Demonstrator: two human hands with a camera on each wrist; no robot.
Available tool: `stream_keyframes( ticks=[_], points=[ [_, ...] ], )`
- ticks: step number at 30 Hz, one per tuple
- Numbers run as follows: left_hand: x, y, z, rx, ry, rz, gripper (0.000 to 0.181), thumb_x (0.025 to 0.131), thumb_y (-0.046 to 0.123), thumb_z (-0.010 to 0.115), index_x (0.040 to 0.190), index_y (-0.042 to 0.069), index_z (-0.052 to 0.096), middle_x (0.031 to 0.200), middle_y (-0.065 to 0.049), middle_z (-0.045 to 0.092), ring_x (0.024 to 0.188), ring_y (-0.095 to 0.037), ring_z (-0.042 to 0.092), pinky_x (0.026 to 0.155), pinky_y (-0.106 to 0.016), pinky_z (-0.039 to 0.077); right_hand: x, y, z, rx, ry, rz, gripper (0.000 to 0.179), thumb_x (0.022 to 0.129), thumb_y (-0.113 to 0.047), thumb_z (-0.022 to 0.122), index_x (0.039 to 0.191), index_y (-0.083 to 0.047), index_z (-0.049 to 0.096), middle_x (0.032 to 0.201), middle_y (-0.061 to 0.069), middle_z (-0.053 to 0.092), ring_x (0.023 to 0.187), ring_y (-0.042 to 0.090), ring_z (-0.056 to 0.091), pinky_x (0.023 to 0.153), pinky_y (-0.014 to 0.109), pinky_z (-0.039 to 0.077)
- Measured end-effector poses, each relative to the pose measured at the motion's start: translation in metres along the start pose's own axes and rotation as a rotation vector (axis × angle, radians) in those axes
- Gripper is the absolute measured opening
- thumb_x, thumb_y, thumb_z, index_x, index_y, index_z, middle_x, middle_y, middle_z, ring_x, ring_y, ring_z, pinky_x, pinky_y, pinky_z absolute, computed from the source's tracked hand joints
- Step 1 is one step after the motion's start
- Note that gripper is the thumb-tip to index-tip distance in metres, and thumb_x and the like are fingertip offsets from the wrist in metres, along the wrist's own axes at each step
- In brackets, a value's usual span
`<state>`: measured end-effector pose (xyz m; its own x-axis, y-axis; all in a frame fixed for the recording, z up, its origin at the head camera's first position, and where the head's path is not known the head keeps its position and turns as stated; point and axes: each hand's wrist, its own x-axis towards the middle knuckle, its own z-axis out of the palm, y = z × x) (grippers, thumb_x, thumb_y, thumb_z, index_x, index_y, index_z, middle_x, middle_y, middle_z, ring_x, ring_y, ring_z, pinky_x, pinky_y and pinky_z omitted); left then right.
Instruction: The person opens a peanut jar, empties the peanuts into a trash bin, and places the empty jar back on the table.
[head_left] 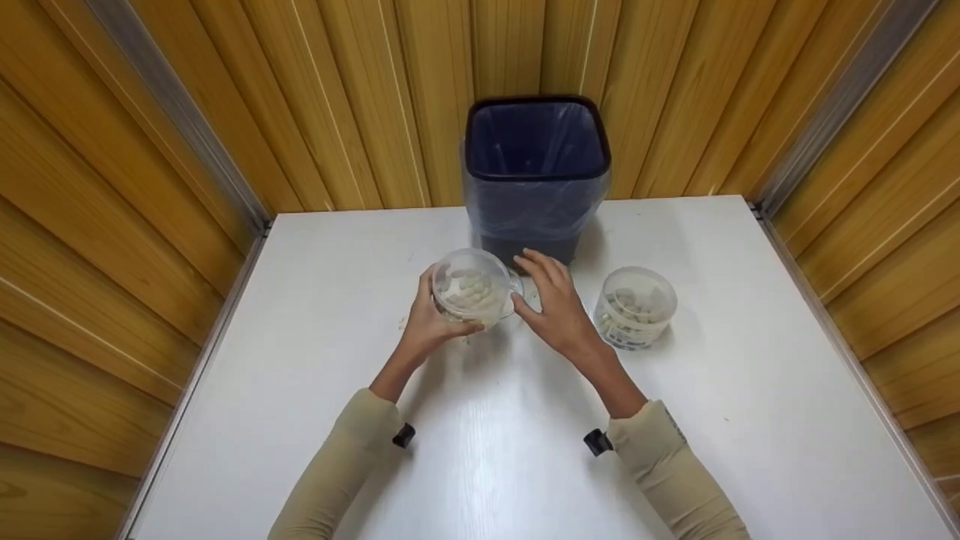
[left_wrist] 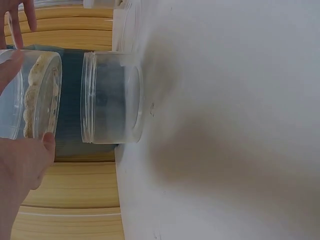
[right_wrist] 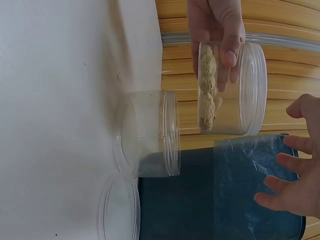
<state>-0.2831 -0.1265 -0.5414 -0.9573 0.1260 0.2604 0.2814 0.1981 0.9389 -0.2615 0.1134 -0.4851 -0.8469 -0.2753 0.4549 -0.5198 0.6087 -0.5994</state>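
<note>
White table w/ lined bin at back, left hand gripping raised peanut jar above empty jar, right hand loose-fingered beside, holding nothing: prob. mid-transfer, next needs tipping over empty jar's mouth.

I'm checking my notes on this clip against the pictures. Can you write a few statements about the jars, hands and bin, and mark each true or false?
1. The left hand holds a clear jar with pale pieces inside, lifted off the table. True.
2. The right hand grips the second filled jar. False: it is open, apart from that jar.
3. An empty jar stands on the table. True.
4. The bin has no liner. False: a bag lines it.
</note>
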Motion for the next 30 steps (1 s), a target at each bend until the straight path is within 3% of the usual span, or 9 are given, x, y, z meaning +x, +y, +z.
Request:
stream_keyframes(
  ticks=[10, 11, 17, 20, 30],
  points=[
    [0.000, 0.003, 0.011, -0.003, -0.014, 0.010, 0.123, 0.056, 0.017, 0.101, 0.156, 0.015, 0.029, 0.151, -0.009, 0.045, 0.137, -0.028, 0.044, 0.114, -0.051, 0.036, -0.004, -0.002, -0.012, -0.041, -0.002, -0.004, 0.052, 0.099, -0.020, 0.065, 0.147, -0.005, 0.051, 0.154, 0.017, 0.043, 0.144, 0.036, 0.034, 0.115, 0.054, 0.034],
    [0.000, 0.008, 0.011, -0.013, -0.016, 0.010, 0.122, 0.057, 0.014, 0.100, 0.156, 0.014, 0.029, 0.151, -0.012, 0.045, 0.138, -0.030, 0.043, 0.114, -0.052, 0.035, -0.004, -0.002, -0.013, -0.043, -0.003, -0.006, 0.053, 0.099, -0.020, 0.065, 0.147, -0.005, 0.051, 0.154, 0.016, 0.042, 0.144, 0.036, 0.034, 0.115, 0.054, 0.034],
    [0.007, 0.010, 0.015, -0.024, -0.028, 0.033, 0.122, 0.056, 0.012, 0.100, 0.155, 0.013, 0.029, 0.151, -0.012, 0.045, 0.138, -0.031, 0.043, 0.114, -0.051, 0.036, -0.004, -0.003, -0.015, -0.066, 0.010, -0.034, 0.053, 0.099, -0.020, 0.065, 0.148, -0.006, 0.049, 0.155, 0.016, 0.041, 0.144, 0.036, 0.034, 0.114, 0.054, 0.035],
    [0.011, 0.005, 0.019, -0.019, -0.042, 0.040, 0.123, 0.056, 0.015, 0.101, 0.155, 0.014, 0.029, 0.151, -0.010, 0.045, 0.137, -0.027, 0.045, 0.113, -0.049, 0.038, -0.005, -0.003, -0.018, -0.081, 0.017, -0.050, 0.053, 0.099, -0.020, 0.066, 0.148, -0.006, 0.050, 0.155, 0.016, 0.042, 0.143, 0.037, 0.034, 0.114, 0.055, 0.035],
    [0.017, 0.011, 0.038, -0.059, -0.107, 0.069, 0.123, 0.057, 0.012, 0.100, 0.156, 0.011, 0.027, 0.151, -0.015, 0.043, 0.135, -0.030, 0.046, 0.110, -0.049, 0.042, -0.007, -0.002, -0.027, -0.092, -0.007, -0.012, 0.056, 0.098, -0.021, 0.067, 0.149, -0.006, 0.049, 0.157, 0.016, 0.039, 0.145, 0.038, 0.032, 0.113, 0.056, 0.036]
  ],
)
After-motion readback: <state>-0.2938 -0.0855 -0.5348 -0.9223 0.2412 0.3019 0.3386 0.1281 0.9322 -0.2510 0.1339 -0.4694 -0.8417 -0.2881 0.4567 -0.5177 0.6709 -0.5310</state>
